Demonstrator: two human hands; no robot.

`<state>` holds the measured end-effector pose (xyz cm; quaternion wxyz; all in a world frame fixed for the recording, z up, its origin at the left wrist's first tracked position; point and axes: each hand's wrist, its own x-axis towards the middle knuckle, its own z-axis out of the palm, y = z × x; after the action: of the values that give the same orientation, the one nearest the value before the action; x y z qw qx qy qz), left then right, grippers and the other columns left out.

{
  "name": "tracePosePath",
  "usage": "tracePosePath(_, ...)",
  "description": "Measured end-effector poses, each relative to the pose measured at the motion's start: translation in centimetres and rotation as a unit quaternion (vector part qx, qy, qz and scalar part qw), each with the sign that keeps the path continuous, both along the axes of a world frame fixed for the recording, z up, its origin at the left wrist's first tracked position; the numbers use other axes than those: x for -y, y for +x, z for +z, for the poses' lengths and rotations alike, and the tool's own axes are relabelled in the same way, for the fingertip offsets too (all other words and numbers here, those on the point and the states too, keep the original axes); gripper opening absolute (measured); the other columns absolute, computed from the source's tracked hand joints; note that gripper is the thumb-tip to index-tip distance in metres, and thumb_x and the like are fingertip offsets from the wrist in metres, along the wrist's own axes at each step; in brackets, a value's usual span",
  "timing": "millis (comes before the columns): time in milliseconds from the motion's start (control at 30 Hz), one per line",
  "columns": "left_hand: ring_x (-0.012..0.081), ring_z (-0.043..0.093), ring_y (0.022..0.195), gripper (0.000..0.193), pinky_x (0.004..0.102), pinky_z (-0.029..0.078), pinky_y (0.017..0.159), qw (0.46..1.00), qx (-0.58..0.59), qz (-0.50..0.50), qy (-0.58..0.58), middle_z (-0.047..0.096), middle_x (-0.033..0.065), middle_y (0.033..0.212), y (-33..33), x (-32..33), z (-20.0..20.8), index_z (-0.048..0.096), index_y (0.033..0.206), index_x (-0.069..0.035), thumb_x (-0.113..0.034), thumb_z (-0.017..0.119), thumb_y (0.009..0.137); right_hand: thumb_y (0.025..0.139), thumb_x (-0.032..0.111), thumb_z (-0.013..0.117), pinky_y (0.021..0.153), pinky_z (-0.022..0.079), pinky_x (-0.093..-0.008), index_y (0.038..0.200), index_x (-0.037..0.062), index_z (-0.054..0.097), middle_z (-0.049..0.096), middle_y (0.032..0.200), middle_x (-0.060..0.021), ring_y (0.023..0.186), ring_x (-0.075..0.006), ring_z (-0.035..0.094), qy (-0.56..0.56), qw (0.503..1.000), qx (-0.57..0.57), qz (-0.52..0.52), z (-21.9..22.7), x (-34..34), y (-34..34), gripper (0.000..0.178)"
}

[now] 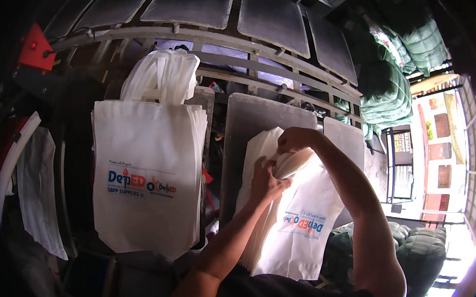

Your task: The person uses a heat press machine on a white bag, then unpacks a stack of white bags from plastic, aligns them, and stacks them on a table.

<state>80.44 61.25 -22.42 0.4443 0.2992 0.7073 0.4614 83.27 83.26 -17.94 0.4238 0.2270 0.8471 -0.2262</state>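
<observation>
A stack of white tote bags (302, 252) with colour print lies in front of me, the print upside down. Around a folded white bunch (294, 165) at the stack's upper part, my left hand (273, 181) is closed, thumb and fingers pressing it. The bunch looks like the bags' handles. Just above it my right hand (295, 140) is curled shut at the bags' top edge; what its fingers pinch is hidden. Left of both hands lies a second thick stack of printed white tote bags (150, 220), its handles (161, 77) gathered at the far end.
Grey flat boards (272, 23) line a metal rail (232, 44) at the back. Another grey board (247, 110) lies under the nearer bags. Green wrapped bundles (386, 92) are piled at the right. More white cloth (38, 191) hangs at the left, below a red box (36, 49).
</observation>
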Motion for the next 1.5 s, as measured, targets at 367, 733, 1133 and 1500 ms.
tracePosePath(367,0.0370,0.070,0.101,0.077,0.0420,0.056,0.091,1.000,0.021,-0.002,0.015,0.069,0.0238,0.111,0.5,0.6,0.2,0.052,0.133,0.003,-0.028,0.087,0.073,0.086,0.028,0.067,0.088,0.055,-0.0456,0.105,0.0112,0.073,0.073,0.097,-0.0156,0.097,-0.0312,0.070,0.177,0.968,-0.173,0.045,-2.8,0.4,-0.6,0.026)
tracePosePath(733,0.0365,0.072,0.098,0.071,0.0412,0.059,0.086,0.996,0.079,0.014,0.024,0.071,0.0241,0.106,0.7,0.7,1.9,0.043,0.127,0.001,-0.018,0.087,0.075,0.088,0.037,0.069,0.090,0.053,-0.0497,0.116,0.0056,0.068,0.072,0.107,-0.0195,0.104,-0.0388,0.068,0.109,0.974,-0.155,-0.127,-1.9,0.7,-0.6,0.042)
tracePosePath(1133,0.0415,0.065,0.107,0.068,0.0461,0.053,0.092,0.996,0.067,0.040,0.043,0.064,0.0254,0.114,1.8,1.4,1.8,0.045,0.127,-0.002,-0.019,0.086,0.075,0.078,0.016,0.076,0.082,0.056,-0.0451,0.094,0.0072,0.068,0.071,0.096,-0.0148,0.094,-0.0332,0.070,0.130,0.974,-0.184,-0.030,0.4,2.1,0.6,0.020)
tracePosePath(1500,0.0389,0.070,0.096,0.111,0.0462,0.056,0.085,0.991,-0.019,0.078,0.103,0.068,0.0217,0.106,3.0,1.9,1.1,0.014,0.157,-0.007,-0.014,0.087,0.074,0.093,0.040,0.069,0.088,0.055,-0.0425,0.099,0.0093,0.068,0.071,0.099,-0.0153,0.097,-0.0353,0.068,0.013,0.986,-0.034,-0.161,4.0,3.0,-0.8,0.031)
